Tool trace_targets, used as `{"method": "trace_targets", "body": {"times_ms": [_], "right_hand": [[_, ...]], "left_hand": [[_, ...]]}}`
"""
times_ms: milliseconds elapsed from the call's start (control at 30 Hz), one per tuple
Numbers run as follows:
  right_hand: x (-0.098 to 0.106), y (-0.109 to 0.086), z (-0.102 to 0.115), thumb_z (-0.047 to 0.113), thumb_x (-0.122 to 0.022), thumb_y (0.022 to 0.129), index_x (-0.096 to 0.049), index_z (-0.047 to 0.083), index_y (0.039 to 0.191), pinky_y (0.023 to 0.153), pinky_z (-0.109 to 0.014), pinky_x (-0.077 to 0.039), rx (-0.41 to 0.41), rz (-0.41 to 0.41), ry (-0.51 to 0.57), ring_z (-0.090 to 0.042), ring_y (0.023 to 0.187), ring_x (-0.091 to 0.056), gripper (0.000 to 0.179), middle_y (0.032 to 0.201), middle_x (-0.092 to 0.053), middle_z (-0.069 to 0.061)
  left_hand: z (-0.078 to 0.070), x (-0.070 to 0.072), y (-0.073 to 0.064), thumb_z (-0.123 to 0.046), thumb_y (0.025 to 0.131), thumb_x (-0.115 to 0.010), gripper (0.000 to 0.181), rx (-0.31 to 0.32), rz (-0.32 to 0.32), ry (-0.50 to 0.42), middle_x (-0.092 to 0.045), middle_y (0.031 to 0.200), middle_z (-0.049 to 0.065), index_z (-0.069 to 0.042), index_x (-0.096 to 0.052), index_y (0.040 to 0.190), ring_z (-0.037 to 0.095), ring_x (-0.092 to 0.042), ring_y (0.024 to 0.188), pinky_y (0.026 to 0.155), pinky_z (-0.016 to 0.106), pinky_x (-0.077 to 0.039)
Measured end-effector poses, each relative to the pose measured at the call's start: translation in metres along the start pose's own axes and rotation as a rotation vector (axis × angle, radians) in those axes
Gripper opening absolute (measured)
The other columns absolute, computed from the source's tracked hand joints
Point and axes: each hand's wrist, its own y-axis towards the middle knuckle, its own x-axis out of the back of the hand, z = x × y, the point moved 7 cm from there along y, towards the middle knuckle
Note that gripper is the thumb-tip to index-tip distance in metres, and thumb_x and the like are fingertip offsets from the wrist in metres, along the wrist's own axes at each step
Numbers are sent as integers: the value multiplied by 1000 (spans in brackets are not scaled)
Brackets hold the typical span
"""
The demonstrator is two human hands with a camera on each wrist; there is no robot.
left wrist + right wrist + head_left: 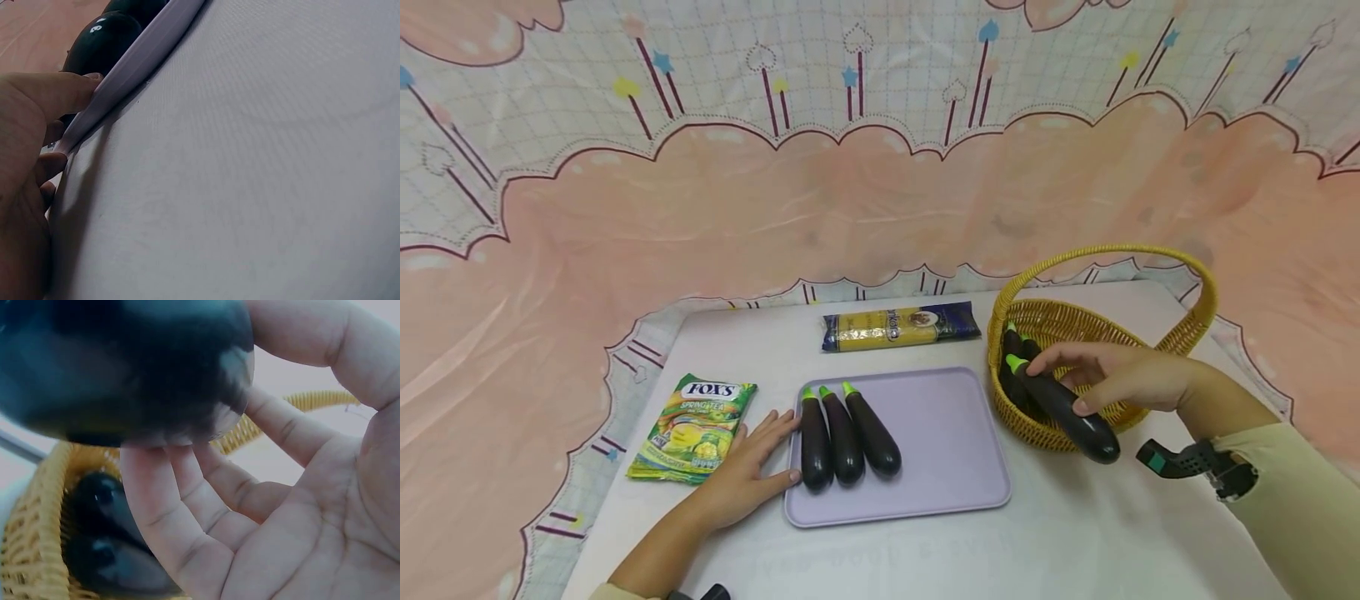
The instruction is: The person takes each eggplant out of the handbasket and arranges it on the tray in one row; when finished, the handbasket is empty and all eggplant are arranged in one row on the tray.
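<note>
My right hand [1131, 379] pinches an eggplant [1075, 412] between thumb and fingers, over the front of the yellow wicker basket [1051, 437]. The eggplant tilts, its green stem end up and left. In the right wrist view its dark, rounded body [125, 369] hides part of the basket, where other eggplants [106, 550] lie. Three eggplants [847, 437] lie side by side at the left of the lilac tray [947, 450]. Against that tray's left edge rests my left hand [745, 475], fingers extended; the left wrist view shows its thumb touching the rim [134, 65].
Left of the tray lies a green Fox's candy bag [696, 429], close to my left hand. A yellow and blue pasta packet [898, 327] lies behind the tray. The basket's tall handle [1112, 248] arches above it. Behind the white table [925, 550] hangs a patterned pink cloth [820, 200].
</note>
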Motion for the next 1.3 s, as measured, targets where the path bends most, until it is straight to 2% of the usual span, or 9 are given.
{"method": "trace_targets", "body": {"times_ms": [233,667,933,1100,1300], "right_hand": [[-13,7,10,8,-76,91,-58,7,143,93,-54,-58,30,14,-28,-46,120,-57,55,150,-45,-30],[-34,31,17,4,-75,93,-56,5,145,93,-49,-60,75,39,15,-45,122,-54,55,153,-40,-28],[-48,55,22,3,-77,93,-56,8,148,93,-48,-61,26,8,25,-42,124,-55,59,155,-43,-24],[-59,76,21,3,-79,92,-56,12,149,92,-47,-62,18,1,47,-40,124,-57,62,156,-45,-18],[-72,97,22,6,-79,91,-57,14,149,94,-42,-59,21,-28,24,-36,125,-58,62,154,-47,-14]], "left_hand": [[1,1,1,-31,95,-80,76,-1,-2,3,-39,168,20,-10,-48,161,48,-19,160,124,75,4],[3,1,2,-33,95,-80,77,10,4,7,-39,169,21,-11,-47,161,48,-19,160,124,75,5],[3,2,2,-34,96,-80,77,17,6,9,-38,169,20,-11,-47,161,48,-19,160,124,74,5],[1,3,2,-33,95,-80,76,5,-4,2,-39,168,21,-11,-48,161,48,-19,160,124,75,5],[2,1,1,-34,95,-80,76,-4,-1,3,-39,168,21,-11,-48,161,49,-20,160,124,75,4]]}}
